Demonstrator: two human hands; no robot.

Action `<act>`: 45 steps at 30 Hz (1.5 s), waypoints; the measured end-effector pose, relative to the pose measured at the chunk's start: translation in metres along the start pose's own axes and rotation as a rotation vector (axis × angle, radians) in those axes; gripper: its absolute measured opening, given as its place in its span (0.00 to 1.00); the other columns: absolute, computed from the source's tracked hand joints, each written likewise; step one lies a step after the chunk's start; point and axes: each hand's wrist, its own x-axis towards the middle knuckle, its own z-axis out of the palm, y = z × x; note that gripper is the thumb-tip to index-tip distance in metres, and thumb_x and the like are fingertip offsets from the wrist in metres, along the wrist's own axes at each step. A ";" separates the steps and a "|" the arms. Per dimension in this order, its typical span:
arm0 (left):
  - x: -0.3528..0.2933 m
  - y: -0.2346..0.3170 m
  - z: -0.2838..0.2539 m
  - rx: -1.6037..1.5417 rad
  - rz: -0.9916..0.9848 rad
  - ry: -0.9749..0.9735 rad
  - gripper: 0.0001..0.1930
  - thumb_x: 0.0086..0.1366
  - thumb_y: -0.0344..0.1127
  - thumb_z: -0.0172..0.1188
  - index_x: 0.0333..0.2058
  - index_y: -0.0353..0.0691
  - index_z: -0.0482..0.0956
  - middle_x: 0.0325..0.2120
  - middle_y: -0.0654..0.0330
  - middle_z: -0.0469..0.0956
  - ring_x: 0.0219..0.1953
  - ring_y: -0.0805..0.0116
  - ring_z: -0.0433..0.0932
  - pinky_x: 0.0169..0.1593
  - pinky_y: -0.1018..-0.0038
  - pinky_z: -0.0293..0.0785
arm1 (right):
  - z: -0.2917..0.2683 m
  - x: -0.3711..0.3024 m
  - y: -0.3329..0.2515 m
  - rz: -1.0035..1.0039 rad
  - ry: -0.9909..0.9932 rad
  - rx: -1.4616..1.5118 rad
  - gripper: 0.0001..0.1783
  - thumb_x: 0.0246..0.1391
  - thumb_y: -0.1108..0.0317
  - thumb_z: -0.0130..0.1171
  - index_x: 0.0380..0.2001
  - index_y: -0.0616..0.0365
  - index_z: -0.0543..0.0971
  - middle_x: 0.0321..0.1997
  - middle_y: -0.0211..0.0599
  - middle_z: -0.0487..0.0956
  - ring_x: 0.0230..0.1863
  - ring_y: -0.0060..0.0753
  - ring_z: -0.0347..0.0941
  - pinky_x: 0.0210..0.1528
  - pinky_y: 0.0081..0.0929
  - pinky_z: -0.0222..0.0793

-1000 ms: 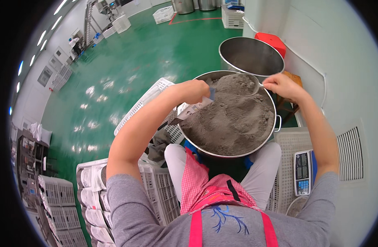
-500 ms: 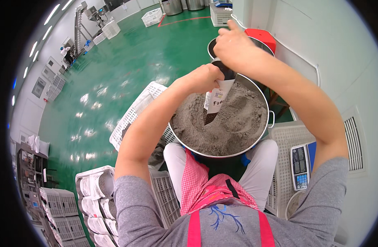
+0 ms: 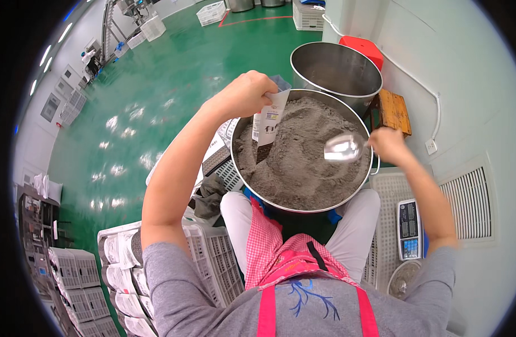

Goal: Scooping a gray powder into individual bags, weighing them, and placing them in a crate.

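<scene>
Between my knees stands a large round metal pot (image 3: 304,210), filled with grey-brown powder (image 3: 303,174). My left hand (image 3: 242,96) pinches the top edge of a white printed pouch (image 3: 274,115) with a dark lower part. The pouch hangs upright over the pot's left side; whether its bottom touches the powder I cannot tell. At the pot's right rim my right hand (image 3: 392,147), slightly blurred, is closed on the handle of a shiny metal scoop (image 3: 343,148). The scoop's bowl is over the powder on the right side.
A second metal pot (image 3: 336,64) stands just beyond, beside a wooden stool (image 3: 396,112) and a red stool (image 3: 363,50). To the right are a digital scale (image 3: 408,224) and a bowl (image 3: 403,279). Filled bags (image 3: 123,275) lie in a crate at lower left. A distant person (image 3: 90,62) stands far left.
My right hand has swung down and right from above the pouch's mouth, bringing the scoop over the powder. My left hand and the pouch have shifted a little left.
</scene>
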 end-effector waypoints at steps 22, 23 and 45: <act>-0.012 -0.021 0.021 0.154 0.123 -0.152 0.06 0.54 0.25 0.63 0.33 0.33 0.82 0.31 0.48 0.81 0.36 0.47 0.80 0.40 0.60 0.75 | -0.052 0.058 0.008 -0.104 0.038 0.712 0.14 0.55 0.63 0.65 0.39 0.63 0.85 0.35 0.41 0.84 0.39 0.32 0.79 0.45 0.32 0.73; -0.002 -0.014 0.027 0.173 0.169 -0.177 0.07 0.54 0.25 0.63 0.33 0.34 0.83 0.31 0.47 0.81 0.37 0.46 0.80 0.41 0.59 0.75 | -0.075 0.058 0.019 -0.135 0.093 0.649 0.14 0.56 0.63 0.65 0.39 0.64 0.84 0.35 0.38 0.84 0.38 0.29 0.78 0.45 0.30 0.73; 0.042 0.024 0.068 0.062 0.289 0.072 0.05 0.53 0.25 0.62 0.30 0.33 0.81 0.26 0.44 0.79 0.33 0.44 0.79 0.39 0.57 0.75 | -0.218 0.047 -0.062 -0.235 0.407 -0.273 0.07 0.53 0.66 0.62 0.32 0.54 0.86 0.32 0.34 0.84 0.44 0.37 0.79 0.53 0.41 0.66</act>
